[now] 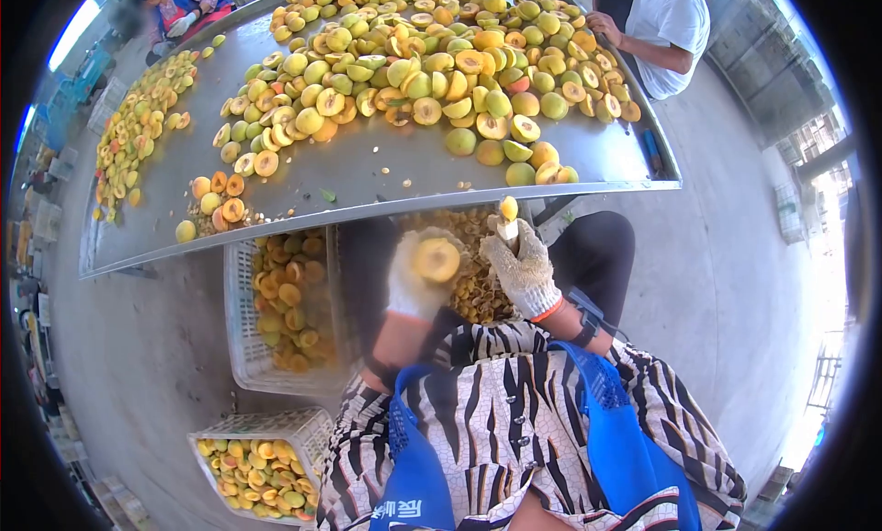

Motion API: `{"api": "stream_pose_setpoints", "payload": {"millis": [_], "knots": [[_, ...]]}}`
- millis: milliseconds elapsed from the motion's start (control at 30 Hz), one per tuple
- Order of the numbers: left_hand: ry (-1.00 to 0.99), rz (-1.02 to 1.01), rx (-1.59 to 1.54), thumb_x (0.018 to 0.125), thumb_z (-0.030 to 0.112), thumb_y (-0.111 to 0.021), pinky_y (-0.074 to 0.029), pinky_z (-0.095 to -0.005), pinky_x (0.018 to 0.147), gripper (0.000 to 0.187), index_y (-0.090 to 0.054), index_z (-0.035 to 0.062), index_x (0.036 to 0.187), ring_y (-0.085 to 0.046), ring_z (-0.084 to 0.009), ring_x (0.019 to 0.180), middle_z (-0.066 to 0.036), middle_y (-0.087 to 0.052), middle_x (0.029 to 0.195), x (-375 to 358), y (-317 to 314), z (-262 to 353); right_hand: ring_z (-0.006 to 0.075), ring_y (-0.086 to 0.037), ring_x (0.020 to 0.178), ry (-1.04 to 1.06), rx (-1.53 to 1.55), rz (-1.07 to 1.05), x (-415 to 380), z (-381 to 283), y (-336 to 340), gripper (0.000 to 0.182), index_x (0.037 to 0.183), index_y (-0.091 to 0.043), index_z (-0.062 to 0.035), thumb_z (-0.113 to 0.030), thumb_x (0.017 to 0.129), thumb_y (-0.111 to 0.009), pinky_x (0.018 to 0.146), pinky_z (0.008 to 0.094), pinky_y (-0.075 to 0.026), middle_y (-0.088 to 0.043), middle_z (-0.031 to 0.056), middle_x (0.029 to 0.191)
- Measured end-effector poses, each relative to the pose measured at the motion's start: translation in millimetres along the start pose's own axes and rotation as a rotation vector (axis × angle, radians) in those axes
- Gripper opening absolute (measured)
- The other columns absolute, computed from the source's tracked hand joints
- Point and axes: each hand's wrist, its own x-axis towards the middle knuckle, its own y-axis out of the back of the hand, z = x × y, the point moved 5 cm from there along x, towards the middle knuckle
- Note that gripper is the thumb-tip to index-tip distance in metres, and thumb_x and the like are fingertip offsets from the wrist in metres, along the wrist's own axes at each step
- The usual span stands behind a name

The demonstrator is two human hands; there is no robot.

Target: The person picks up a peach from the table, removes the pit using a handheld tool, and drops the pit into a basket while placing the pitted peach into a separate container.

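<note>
Right now my left hand (415, 278), gloved, is closed around a halved peach (435, 259), cut face turned up toward me. My right hand (524, 269), also gloved, is clenched on what looks like a small pitting tool (508, 228), though the blur makes me unsure of its shape; a bit of yellow fruit (508, 207) sits at its tip. Both hands hang just below the near lip of the metal counter (386, 205), over my lap.

To do this well, I would keep the half cupped firmly with the cut face steady, work the tool away from my left fingers, and keep strokes short, since the two hands are close together.

Directly beneath them is a crate of pits and scraps (478, 283), so droppings should fall straight in. To my left a white basket of peach halves (289, 301) stands just beside my knee, and a second basket (262, 462) sits nearer my side. The counter's edge runs close above my knuckles, so lifting room is tight; there is more room downward and to my right, over bare concrete floor (726, 283). Piled peaches (432, 62) crowd the far counter, where another person's arm (634, 44) rests at the rim.
</note>
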Motion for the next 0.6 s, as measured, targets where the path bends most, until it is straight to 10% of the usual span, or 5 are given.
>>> {"api": "stream_pose_setpoints", "payload": {"millis": [167, 267, 400, 533, 600], "knots": [[-0.144, -0.028, 0.104, 0.098, 0.037, -0.047, -0.052, -0.0484, 0.082, 0.034, -0.061, 0.0062, 0.096, -0.063, -0.0287, 0.090, -0.013, -0.065, 0.093, 1, 3, 12, 0.0416, -0.064, 0.085, 0.088, -0.930, -0.361, 21, 50, 8, 0.028, 0.107, -0.061, -0.0060, -0.026, 0.087, -0.061, 0.074, 0.0443, -0.052, -0.067, 0.0213, 0.092], [-0.194, 0.012, 0.169, 0.098, 0.038, -0.047, -0.052, -0.0480, 0.082, 0.034, -0.061, 0.0068, 0.096, -0.063, -0.0285, 0.089, -0.012, -0.064, 0.093, 7, 13, 16, 0.0381, -0.065, 0.084, -0.019, -0.730, -0.130, 16, 66, 14, 0.029, 0.103, -0.061, -0.0039, -0.029, 0.088, -0.060, 0.076, 0.0424, -0.051, -0.068, 0.0200, 0.090], [-0.240, 0.066, 0.216, 0.099, 0.036, -0.048, -0.053, -0.0470, 0.081, 0.034, -0.061, 0.0039, 0.098, -0.063, -0.0286, 0.088, -0.013, -0.064, 0.091, 11, 15, 12, 0.0350, -0.066, 0.092, -0.075, -0.639, -0.358, -2, 33, -10, 0.036, 0.107, -0.064, -0.0080, -0.038, 0.093, -0.050, 0.080, 0.0423, -0.051, -0.069, 0.0156, 0.101], [-0.279, 0.088, 0.348, 0.099, 0.033, -0.048, -0.055, -0.0428, 0.079, 0.035, -0.061, 0.0005, 0.097, -0.064, -0.0295, 0.083, -0.015, -0.065, 0.089, 12, 10, 6, 0.0129, -0.061, 0.067, -0.432, -0.296, -0.801, -24, 27, -18, 0.027, 0.103, -0.058, -0.0037, -0.028, 0.092, -0.053, 0.063, 0.0310, -0.051, -0.064, 0.0070, 0.077], [-0.333, 0.098, 0.439, 0.100, 0.033, -0.047, -0.056, -0.0420, 0.075, 0.036, -0.061, -0.0007, 0.097, -0.065, -0.0299, 0.080, -0.016, -0.066, 0.087, 12, 13, 7, 0.0078, -0.056, 0.059, -0.322, -0.247, -0.666, -16, 44, -15, 0.026, 0.104, -0.059, -0.0052, -0.027, 0.091, -0.060, 0.055, 0.0256, -0.047, -0.060, 0.0016, 0.074]]}}
